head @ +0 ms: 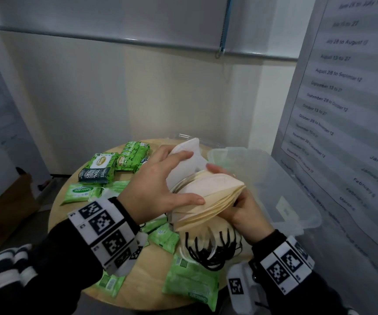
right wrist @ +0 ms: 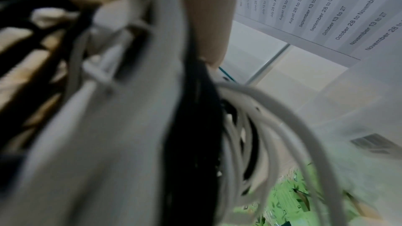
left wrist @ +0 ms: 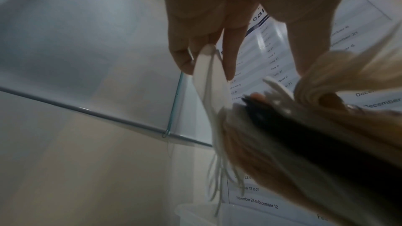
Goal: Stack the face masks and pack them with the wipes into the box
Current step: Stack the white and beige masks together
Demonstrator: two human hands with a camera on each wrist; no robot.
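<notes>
The left hand (left wrist: pixel 228 6) holds a white mask (left wrist: pixel 206 75) between its fingers (left wrist: pixel 229 57) beside the beige mask stack (left wrist: pixel 261 152), its ear loops (left wrist: pixel 217 178) dangling.

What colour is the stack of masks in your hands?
The stack of masks is mostly cream, clearest in the head view.

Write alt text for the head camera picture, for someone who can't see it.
The left hand and the right hand grip a stack of folded beige and white face masks over a round wooden table strewn with green wipe packs. A clear plastic box stands open to the right.
</notes>
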